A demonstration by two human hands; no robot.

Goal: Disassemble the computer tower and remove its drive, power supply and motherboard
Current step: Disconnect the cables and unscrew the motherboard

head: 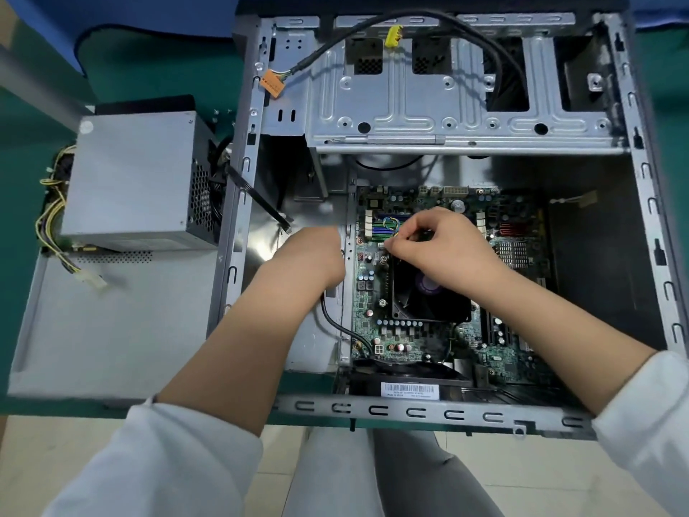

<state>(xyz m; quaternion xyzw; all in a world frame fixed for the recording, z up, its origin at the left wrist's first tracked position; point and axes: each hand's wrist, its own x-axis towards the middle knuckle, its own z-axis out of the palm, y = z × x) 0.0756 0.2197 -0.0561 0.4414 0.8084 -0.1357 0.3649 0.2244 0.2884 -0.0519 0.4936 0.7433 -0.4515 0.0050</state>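
Yellow-green thin fan wires (392, 226) are pinched in the right hand (443, 248), fingers curled tight just above the black square CPU cooler fan (428, 292). Looks like it's working a small connector off the green motherboard (410, 330); the plug itself is hidden under the fingers.

Left hand (313, 255) rests at the board's left edge against the grey steel case wall (238, 218). Its fingers are out of sight, so I can't tell if it grips anything.

Board is in the open tower, cooler on it. Grey metal box power supply (134, 181) is already out, sitting left of the case on the removed grey side panel (112, 330), yellow and black leads (52, 214) trailing.

Risks, my read:
- Pulling on wires rather than the plug body could tear them from the crimp or lift the header.
- An angled pull could bend header pins.
- A slip could drive knuckles into fan blades or nearby capacitors.
- Loose black cable (343, 330) at the lower left could snag the board on lift-out.
- Bare hands on the board mean static risk.
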